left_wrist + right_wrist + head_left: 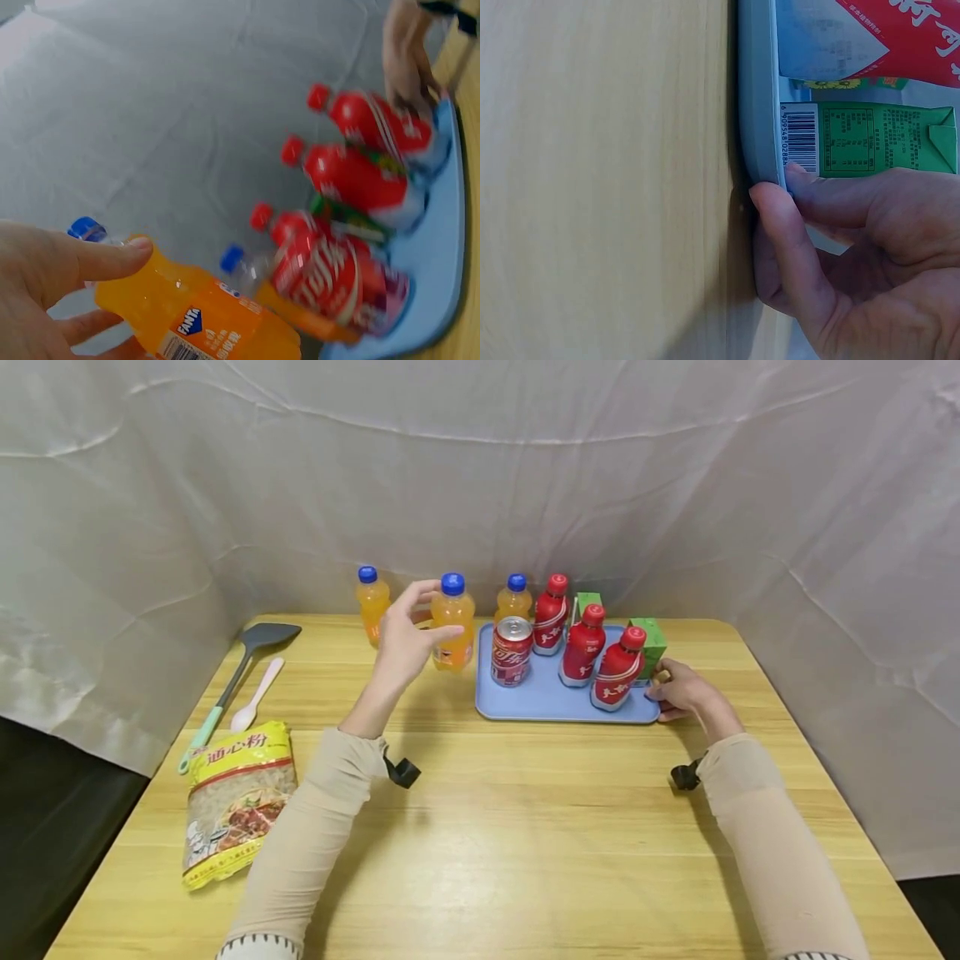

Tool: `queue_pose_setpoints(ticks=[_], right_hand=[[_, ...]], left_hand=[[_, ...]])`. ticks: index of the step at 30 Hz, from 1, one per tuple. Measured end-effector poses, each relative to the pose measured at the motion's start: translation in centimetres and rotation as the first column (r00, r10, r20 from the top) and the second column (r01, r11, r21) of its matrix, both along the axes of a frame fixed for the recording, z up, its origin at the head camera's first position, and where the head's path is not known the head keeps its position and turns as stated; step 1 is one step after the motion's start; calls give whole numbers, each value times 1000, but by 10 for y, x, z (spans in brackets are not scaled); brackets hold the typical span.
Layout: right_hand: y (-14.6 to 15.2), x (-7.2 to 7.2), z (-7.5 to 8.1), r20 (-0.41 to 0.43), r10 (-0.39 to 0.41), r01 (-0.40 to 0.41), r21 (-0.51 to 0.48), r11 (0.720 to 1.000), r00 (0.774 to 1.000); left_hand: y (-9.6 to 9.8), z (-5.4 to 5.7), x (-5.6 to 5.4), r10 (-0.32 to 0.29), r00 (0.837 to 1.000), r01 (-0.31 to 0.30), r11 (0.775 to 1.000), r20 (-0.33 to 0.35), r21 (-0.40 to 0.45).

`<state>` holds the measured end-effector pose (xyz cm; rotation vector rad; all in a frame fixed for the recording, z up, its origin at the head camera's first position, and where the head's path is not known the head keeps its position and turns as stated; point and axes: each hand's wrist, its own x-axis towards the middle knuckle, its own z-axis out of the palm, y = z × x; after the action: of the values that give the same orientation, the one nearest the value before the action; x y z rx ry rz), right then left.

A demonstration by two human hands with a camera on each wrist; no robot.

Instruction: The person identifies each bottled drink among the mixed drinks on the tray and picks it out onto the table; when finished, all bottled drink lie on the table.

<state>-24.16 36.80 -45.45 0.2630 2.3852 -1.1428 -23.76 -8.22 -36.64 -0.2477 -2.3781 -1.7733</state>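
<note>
Blue tray (542,700) with 3 red bottles (581,653)

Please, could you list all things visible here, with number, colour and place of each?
table: 1, tan, below
backdrop cloth: count unclear, grey, behind and beside table
dark areas: 2, black, lower sides
tray: 1, blue, table's far half
can: 1, red, on tray
red bottles: 3, red, on tray
cartons: 2, green, behind red bottles
orange bottles: 3, orange; one held, one left of it, one behind can
spatula: 1, grey and mint, far left
spoon: 1, whitish, beside spatula
food bag: 1, mostly yellow, left
sleeves: 2, beige, foreground
wrist devices: 2, black, at sleeve ends
left hand: 1, holding one orange bottle
right hand: 1, gripping tray's right edge
</note>
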Motion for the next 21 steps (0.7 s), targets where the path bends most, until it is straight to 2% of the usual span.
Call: queue_pose_setpoints(ticks=[4, 9, 15, 21], right_hand=[[0, 1, 0, 0, -1, 1, 2, 1000, 1000], [-1, 0, -2, -1, -5, 5, 5, 1000, 1000], [-2, 0, -1, -2, -9, 9, 1, 1000, 1000], [1, 1, 0, -5, -14, 14, -18, 1000, 1000]], left_hand=[[-11, -12, -20, 46, 999, -46, 999, -7, -4], [-21, -23, -38, 97, 995, -97, 995, -7, -10], [-26, -33, -53, 135, 991, -135, 990, 10, -37], [-24, -40, -67, 200, 980, -198, 974, 5, -109]])
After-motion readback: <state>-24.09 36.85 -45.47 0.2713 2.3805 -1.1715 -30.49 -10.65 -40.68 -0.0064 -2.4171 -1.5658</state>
